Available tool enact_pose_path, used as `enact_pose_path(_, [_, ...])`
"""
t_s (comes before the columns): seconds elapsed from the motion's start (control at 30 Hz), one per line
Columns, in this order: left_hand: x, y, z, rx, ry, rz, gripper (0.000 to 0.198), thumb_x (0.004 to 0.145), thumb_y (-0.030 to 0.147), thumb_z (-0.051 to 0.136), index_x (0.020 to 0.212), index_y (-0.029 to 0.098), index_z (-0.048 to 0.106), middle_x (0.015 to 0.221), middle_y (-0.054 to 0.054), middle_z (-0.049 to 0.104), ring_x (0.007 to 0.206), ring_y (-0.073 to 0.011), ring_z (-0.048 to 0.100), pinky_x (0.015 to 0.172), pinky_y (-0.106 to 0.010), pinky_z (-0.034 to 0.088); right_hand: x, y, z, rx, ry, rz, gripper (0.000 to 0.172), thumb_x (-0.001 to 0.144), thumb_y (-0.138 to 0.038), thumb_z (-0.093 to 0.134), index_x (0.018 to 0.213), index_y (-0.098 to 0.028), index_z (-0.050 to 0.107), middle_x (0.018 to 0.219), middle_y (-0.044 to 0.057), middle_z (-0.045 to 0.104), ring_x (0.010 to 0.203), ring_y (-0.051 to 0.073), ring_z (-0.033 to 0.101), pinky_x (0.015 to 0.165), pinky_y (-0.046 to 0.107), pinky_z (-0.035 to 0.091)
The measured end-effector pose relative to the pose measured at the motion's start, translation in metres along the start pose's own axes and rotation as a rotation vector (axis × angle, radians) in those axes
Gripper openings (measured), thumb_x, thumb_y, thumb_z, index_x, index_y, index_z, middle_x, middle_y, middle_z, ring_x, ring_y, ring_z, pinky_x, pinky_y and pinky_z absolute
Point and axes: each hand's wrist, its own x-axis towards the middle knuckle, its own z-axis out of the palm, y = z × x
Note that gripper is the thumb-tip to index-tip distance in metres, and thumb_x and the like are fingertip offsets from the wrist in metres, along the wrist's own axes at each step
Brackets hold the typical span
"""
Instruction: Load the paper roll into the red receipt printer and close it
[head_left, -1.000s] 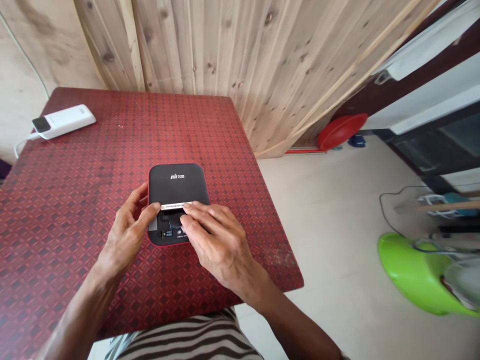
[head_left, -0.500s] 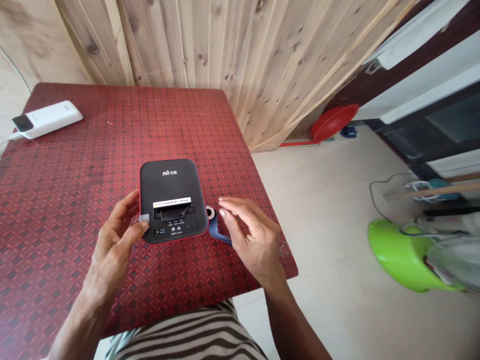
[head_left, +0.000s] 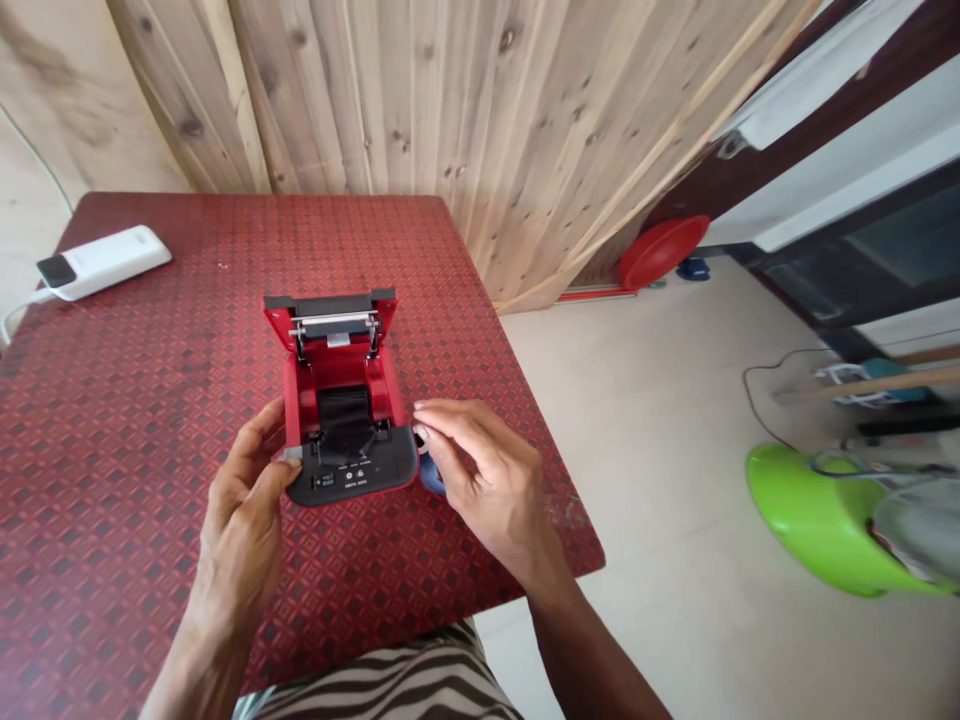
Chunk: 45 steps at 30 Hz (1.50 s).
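Observation:
A small black and red printer [head_left: 341, 420] stands on the red patterned table [head_left: 150, 400] with its lid flipped up, showing the red inside and a dark paper bay. My left hand [head_left: 247, 485] grips its left front corner, thumb on the grey latch. My right hand [head_left: 480, 470] hovers just right of the printer, fingers curled over a small blue roll [head_left: 429, 470] lying beside it; I cannot tell whether the fingers touch it.
A white power bank [head_left: 97, 262] with a cable lies at the table's far left. A wooden plank wall rises behind. On the floor to the right are a red basin [head_left: 660, 250] and a green fan base [head_left: 832, 520].
The printer's lid has swung up and open. My right hand has come off the printer's top to its right side, by the blue roll.

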Motion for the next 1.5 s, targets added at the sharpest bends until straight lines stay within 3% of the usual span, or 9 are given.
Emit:
enact_pose_path(0.1, [0.000, -0.007, -0.005, 0.035, -0.002, 0.024, 0.055, 0.095, 0.038, 0.071, 0.149, 0.030, 0.069, 0.149, -0.008, 0.074, 0.144, -0.0383, 0.067, 0.121, -0.061, 0.053, 0.021, -0.006, 0.006, -0.033, -0.137, -0.123, 0.022, 0.110, -0.010, 0.062, 0.125, -0.019, 0.076, 0.119, 0.008, 0.084, 0.110, 0.020, 0.080, 0.102, 0.037, 0.067])
enact_pose_path(0.2, [0.001, -0.014, -0.012, 0.079, -0.058, 0.090, 0.054, 0.099, 0.043, 0.069, 0.151, 0.032, 0.068, 0.151, -0.009, 0.073, 0.143, -0.0387, 0.067, 0.118, -0.060, 0.055, 0.055, -0.014, 0.022, -0.194, -0.451, -0.206, 0.026, 0.110, -0.004, 0.058, 0.125, -0.013, 0.076, 0.128, 0.013, 0.082, 0.117, 0.023, 0.078, 0.107, 0.038, 0.062])
enact_pose_path(0.33, [0.005, -0.017, -0.018, 0.101, -0.089, 0.165, 0.055, 0.102, 0.049, 0.067, 0.154, 0.032, 0.064, 0.157, -0.010, 0.068, 0.144, -0.0381, 0.065, 0.118, -0.058, 0.055, 0.096, -0.023, 0.054, -0.361, -0.799, -0.141, 0.029, 0.113, -0.006, 0.051, 0.124, -0.008, 0.077, 0.122, 0.017, 0.082, 0.113, 0.026, 0.079, 0.098, 0.039, 0.062])
enact_pose_path(0.57, [0.012, -0.021, -0.011, 0.144, -0.099, 0.215, 0.065, 0.102, 0.059, 0.067, 0.156, 0.025, 0.060, 0.156, -0.013, 0.066, 0.145, -0.0368, 0.063, 0.119, -0.052, 0.053, 0.119, -0.023, 0.067, -0.352, -0.946, -0.122, 0.023, 0.105, -0.003, 0.060, 0.116, -0.006, 0.080, 0.119, 0.022, 0.083, 0.110, 0.030, 0.081, 0.093, 0.041, 0.063])
enact_pose_path(0.93, [0.012, -0.023, -0.009, 0.177, -0.083, 0.254, 0.066, 0.103, 0.058, 0.064, 0.157, 0.020, 0.061, 0.152, -0.012, 0.069, 0.138, -0.0318, 0.065, 0.112, -0.045, 0.057, 0.098, -0.027, 0.043, -0.323, -0.720, -0.176, 0.017, 0.110, -0.013, 0.060, 0.119, -0.011, 0.075, 0.119, 0.015, 0.081, 0.116, 0.027, 0.075, 0.100, 0.042, 0.061])
enact_pose_path(1.1, [0.012, -0.022, -0.010, 0.196, -0.101, 0.248, 0.067, 0.104, 0.058, 0.063, 0.158, 0.019, 0.060, 0.150, -0.011, 0.071, 0.133, -0.0296, 0.067, 0.106, -0.041, 0.057, 0.091, -0.025, 0.017, -0.156, -0.459, -0.231, 0.012, 0.108, -0.014, 0.063, 0.112, -0.015, 0.074, 0.116, 0.011, 0.081, 0.110, 0.024, 0.073, 0.101, 0.040, 0.059])
enact_pose_path(1.3, [0.012, -0.021, -0.014, 0.234, -0.066, 0.217, 0.071, 0.101, 0.063, 0.064, 0.157, 0.019, 0.061, 0.147, -0.010, 0.072, 0.131, -0.0319, 0.065, 0.104, -0.043, 0.055, 0.082, 0.038, -0.029, 0.238, -0.046, 0.182, 0.022, 0.089, -0.025, 0.083, 0.109, -0.024, 0.074, 0.102, 0.000, 0.080, 0.092, 0.018, 0.072, 0.085, 0.034, 0.056])
enact_pose_path(1.4, [0.013, -0.022, -0.014, 0.248, -0.057, 0.201, 0.071, 0.100, 0.063, 0.064, 0.158, 0.022, 0.061, 0.148, -0.009, 0.071, 0.131, -0.0326, 0.064, 0.108, -0.044, 0.051, 0.073, 0.081, -0.012, 0.381, 0.061, 0.375, 0.034, 0.085, -0.041, 0.084, 0.112, -0.024, 0.072, 0.099, 0.000, 0.079, 0.084, 0.017, 0.070, 0.077, 0.032, 0.055])
enact_pose_path(1.5, [0.014, -0.021, -0.014, 0.267, -0.057, 0.204, 0.071, 0.100, 0.063, 0.063, 0.158, 0.022, 0.061, 0.149, -0.009, 0.070, 0.134, -0.0332, 0.063, 0.111, -0.045, 0.049, 0.060, 0.104, 0.025, 0.409, -0.007, 0.463, 0.036, 0.086, -0.041, 0.080, 0.117, -0.025, 0.073, 0.106, 0.002, 0.081, 0.091, 0.020, 0.073, 0.083, 0.035, 0.057])
